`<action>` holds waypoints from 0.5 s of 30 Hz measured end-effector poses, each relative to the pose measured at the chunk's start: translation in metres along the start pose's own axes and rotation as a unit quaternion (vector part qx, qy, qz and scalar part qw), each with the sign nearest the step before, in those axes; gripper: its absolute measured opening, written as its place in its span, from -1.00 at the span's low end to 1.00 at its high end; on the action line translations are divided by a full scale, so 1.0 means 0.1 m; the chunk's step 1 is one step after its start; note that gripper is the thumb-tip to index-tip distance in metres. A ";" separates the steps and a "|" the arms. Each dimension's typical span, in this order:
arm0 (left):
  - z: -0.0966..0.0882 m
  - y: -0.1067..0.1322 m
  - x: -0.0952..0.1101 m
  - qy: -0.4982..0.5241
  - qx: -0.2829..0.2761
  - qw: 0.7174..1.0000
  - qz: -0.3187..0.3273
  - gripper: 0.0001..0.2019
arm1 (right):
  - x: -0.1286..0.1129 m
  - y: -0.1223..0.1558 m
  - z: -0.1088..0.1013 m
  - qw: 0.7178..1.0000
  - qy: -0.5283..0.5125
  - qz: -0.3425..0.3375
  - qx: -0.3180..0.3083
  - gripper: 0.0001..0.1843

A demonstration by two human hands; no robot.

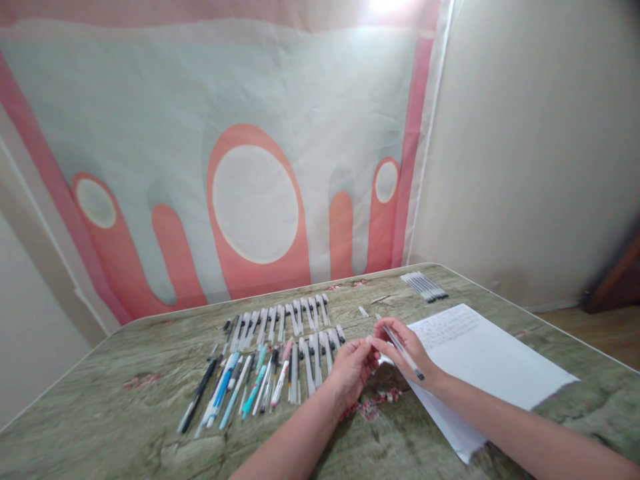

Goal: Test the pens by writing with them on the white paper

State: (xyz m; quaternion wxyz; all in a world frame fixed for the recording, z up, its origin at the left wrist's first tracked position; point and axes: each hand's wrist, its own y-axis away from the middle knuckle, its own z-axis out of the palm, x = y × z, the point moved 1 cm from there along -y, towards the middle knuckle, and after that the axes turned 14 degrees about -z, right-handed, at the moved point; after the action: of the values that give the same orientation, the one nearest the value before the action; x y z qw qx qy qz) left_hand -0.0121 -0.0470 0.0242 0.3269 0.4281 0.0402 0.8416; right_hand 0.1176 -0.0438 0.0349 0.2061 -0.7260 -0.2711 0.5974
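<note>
Head view: right hand (411,341) clasps a slim clear pen (401,347) by ragged-edged paper (493,357); left hand (353,370) curls, its grip I cannot tell.

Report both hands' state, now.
Left hand: curled closed; whether it holds anything cannot be told.
Right hand: closed, holding a clear-barrelled pen.

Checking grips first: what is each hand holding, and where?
Right hand: a clear pen, by its barrel, dark end toward the wrist. Left hand: cannot tell.
</note>
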 end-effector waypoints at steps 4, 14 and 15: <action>0.00 -0.01 -0.01 0.002 0.004 1.000 0.011 -0.71 | 0.04 0.02 0.00 1.000 0.011 0.003 0.007 -0.69; -0.04 -0.03 0.06 0.043 0.034 0.998 0.036 -0.73 | -0.08 0.04 -0.03 0.997 0.037 -0.061 -0.027 -0.64; -0.04 -0.03 0.06 0.045 0.031 0.998 0.037 -0.73 | -0.09 0.05 -0.02 0.996 0.046 -0.067 -0.026 -0.67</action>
State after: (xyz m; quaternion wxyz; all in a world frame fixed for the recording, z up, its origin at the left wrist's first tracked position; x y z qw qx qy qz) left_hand -0.0161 -0.0398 0.0247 0.2797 0.4013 0.0649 0.8698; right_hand 0.1188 -0.0529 0.0388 0.2386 -0.7380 -0.3250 0.5411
